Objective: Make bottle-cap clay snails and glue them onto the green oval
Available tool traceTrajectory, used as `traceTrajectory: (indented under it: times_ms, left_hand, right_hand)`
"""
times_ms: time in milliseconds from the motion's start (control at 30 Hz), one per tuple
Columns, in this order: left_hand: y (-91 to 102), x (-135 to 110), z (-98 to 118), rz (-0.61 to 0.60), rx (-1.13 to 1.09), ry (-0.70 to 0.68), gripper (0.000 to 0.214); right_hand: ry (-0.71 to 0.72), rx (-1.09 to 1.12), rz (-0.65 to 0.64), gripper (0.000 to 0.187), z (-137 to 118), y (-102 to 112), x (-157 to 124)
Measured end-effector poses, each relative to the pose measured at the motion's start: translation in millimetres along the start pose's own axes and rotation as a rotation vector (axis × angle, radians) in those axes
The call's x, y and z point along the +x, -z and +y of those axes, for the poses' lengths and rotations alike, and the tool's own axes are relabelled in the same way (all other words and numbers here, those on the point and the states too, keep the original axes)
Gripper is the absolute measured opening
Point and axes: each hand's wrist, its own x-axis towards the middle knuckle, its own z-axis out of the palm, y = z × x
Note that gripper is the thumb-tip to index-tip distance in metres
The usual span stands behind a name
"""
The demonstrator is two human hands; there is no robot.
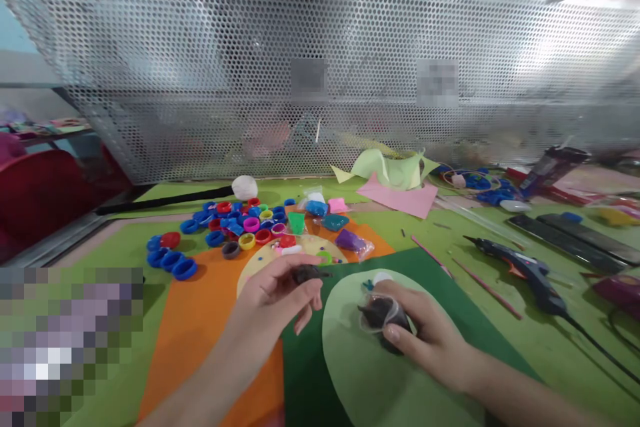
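Observation:
My left hand (273, 293) pinches a small lump of black modelling clay (306, 273), its pointed end sticking out to the right. In my right hand (430, 333) is a clear plastic packet of black clay (381, 312), its opening toward the left and a torn tip of clay poking out. Both hands hover over a light green paper oval (355, 373) on a dark green sheet (305, 380). Just beyond the right fingers are a white round piece (383, 277) and a small teal bit (369, 285). A pale yellow oval (253, 270) lies on an orange sheet (200, 333) behind my left hand.
Several coloured bottle-cap rings (215, 238) are heaped at the back left, beside clay packets such as a purple one (353, 242). A hot glue gun (530, 273) with its cord lies at right, near thin pink sticks (487, 290). A perforated metal panel (310, 67) stands behind.

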Motion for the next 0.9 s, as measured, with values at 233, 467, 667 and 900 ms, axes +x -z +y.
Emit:
traceTrajectory:
  times_ms: [233, 467, 667, 900]
  left_hand:
    - [-0.8, -1.4, 1.9, -0.04, 0.116, -0.012, 0.015]
    - [-7.2, -14.4, -1.8, -0.156, 0.519, -0.164, 0.015]
    - [-7.2, -15.0, -4.5, -0.297, 0.867, -0.334, 0.008]
    - [-6.7, -16.7, -16.8, -0.364, 1.168, -0.553, 0.009]
  right_hand:
    - [-0.021, -0.057, -0.014, 0.039, 1.8, 0.4, -2.5]
    - [0.053, -0.071, -0.092, 0.047, -2.3, -6.4, -1.9]
    - [0.07, -0.107, -0.129, 0.053, -7.2, -10.9, -3.8]
    - [0.066, -0.181, -0.187, 0.052, -7.3, -14.2, -1.6]
